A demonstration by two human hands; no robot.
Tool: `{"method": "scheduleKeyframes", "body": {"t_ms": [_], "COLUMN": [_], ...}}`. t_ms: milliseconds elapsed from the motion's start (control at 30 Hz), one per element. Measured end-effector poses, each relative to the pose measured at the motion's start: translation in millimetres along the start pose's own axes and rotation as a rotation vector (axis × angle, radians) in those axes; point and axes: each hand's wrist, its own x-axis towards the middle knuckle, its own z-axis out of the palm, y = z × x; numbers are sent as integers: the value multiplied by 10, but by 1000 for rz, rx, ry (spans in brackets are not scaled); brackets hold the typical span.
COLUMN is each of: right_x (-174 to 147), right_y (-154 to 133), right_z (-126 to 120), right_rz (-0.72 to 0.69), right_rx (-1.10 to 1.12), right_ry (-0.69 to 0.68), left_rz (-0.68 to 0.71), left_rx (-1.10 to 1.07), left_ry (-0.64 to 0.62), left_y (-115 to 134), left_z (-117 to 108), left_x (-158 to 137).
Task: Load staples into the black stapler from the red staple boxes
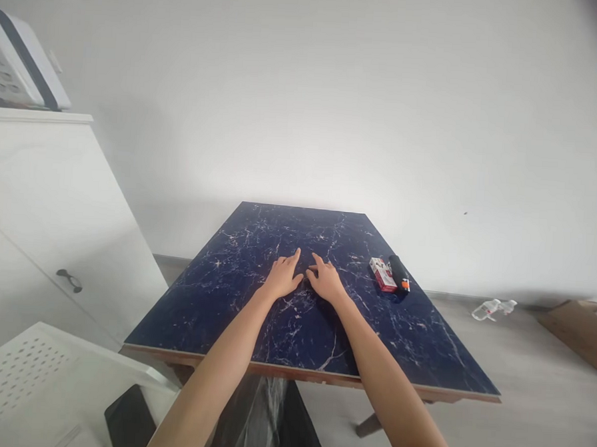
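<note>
Both arms reach forward over a dark blue marble-patterned table (213, 319). My left hand (282, 276) is open near the middle of the tabletop, palm down, with its index finger and thumb stretched out. Close beside it, my right hand (325, 278) is also open, fingers apart and pointing forward and inward. Neither hand holds anything. To the right of my right hand lie a small red and white box (383, 275) and a black cylindrical object with an orange mark (398, 274), side by side and apart from the hand.
A white cabinet (42, 237) with a dark handle stands at left, a white box (27, 62) on top. Below it, a dark flat object (131, 418) rests on a white perforated piece (25, 376). Clear plastic bottles (487, 309) and a cardboard box (578, 331) are on the floor, right.
</note>
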Motion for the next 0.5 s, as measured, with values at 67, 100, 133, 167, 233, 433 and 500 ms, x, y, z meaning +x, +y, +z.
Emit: {"method": "scheduleKeyframes", "body": {"t_ms": [67,100,133,167,233,433,500], "right_x": [11,17,20,20,14,3,7], "right_y": [31,36,34,28,13,24,35], "right_z": [-58,-72,-77,-75,-63,-31,-19], "right_rz": [4,-9,-27,-46,-76,-95,-107], "right_rx": [-28,-48,-67,-83,-99,-84,-73], "right_ry": [-19,-29,-37,-43,-43,-33,-31], "left_rz": [-14,-22,-26,-26,-23,-40,-47], "left_rx": [-5,3,15,29,49,85,106], "left_ry": [-13,-32,-57,-82,-105,-118,-136], "left_y": [2,-8,-22,-36,-55,-14,-2], "left_z": [12,19,29,42,68,71,51], "left_x": [3,4,4,3,0,-9,-11]}}
